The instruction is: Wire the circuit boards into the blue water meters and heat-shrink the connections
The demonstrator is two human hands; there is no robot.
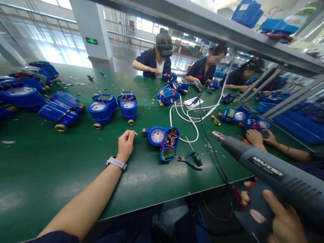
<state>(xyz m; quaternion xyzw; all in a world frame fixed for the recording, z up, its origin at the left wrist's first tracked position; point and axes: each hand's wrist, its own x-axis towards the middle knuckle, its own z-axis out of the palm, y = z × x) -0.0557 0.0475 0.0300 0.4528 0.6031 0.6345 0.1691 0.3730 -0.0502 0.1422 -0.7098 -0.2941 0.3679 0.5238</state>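
Observation:
My right hand [286, 216] grips the handle of a grey heat gun [263, 162] at the lower right, its metal nozzle pointing left over the table. My left hand [126, 145], with a watch on the wrist, is closed above the green table, thumb and fingers together; whether it holds anything is hidden. Just right of it, apart from the fingers, lies a blue water meter [157, 136] with its wiring compartment open. Red, yellow and black wires show inside, and its small display module [168, 153] is folded out toward me.
Blue-handled pliers [189, 162] and a dark-handled screwdriver [197, 158] lie right of the meter. More meters [101, 108] stand at left. White cable [196, 130] and a power strip [193, 103] lie behind. Co-workers sit opposite; another person's hands [255, 138] work at right. A shelf [202, 30] hangs overhead.

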